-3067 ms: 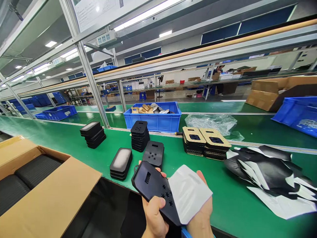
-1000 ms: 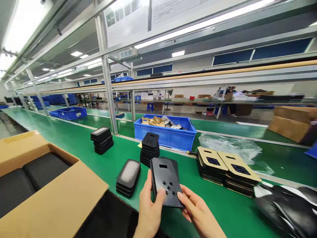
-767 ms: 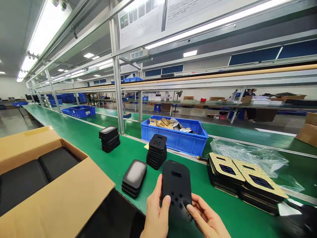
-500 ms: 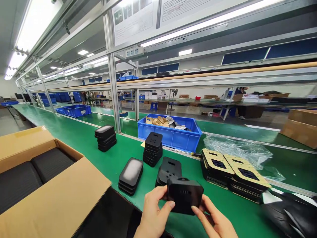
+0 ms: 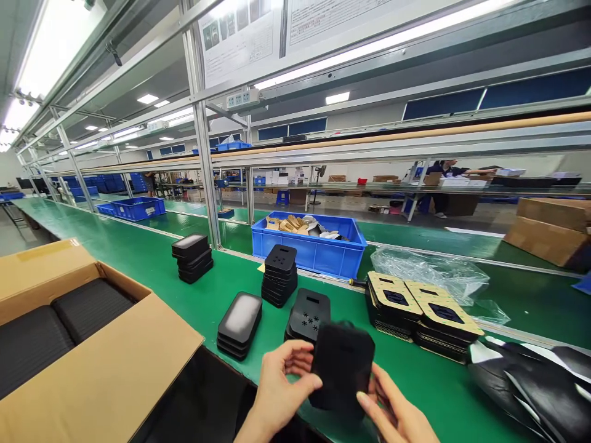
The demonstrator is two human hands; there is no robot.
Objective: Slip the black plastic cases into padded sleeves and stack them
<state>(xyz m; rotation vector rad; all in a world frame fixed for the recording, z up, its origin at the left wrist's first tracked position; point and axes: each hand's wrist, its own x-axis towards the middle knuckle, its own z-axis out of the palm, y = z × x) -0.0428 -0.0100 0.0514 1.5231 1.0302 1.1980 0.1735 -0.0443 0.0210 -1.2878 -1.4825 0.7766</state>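
I hold a flat black plastic case part point(image 5: 342, 368) over the near edge of the green bench point(image 5: 152, 264), its plain side facing me. My left hand point(image 5: 281, 387) pinches its left edge with thumb and fingers. My right hand point(image 5: 395, 413) grips its lower right edge. Just beyond it lies a small stack of black panels with star-shaped holes point(image 5: 308, 315). A taller stack of the same panels point(image 5: 279, 275) stands behind that. To the left lies a pile of black cases with grey faces point(image 5: 240, 317).
An open cardboard box point(image 5: 87, 351) with black trays fills the near left. A second case stack point(image 5: 192, 258), a blue crate of scraps point(image 5: 308, 243), two stacks of brown-backed black parts point(image 5: 422, 315), clear plastic film point(image 5: 429, 271) and black-and-white bags point(image 5: 530, 384) sit on the bench. A person stands far back.
The white bag seen three seconds ago is gone from my hands. Over the last second I turned the black part over, so its star holes now face away.
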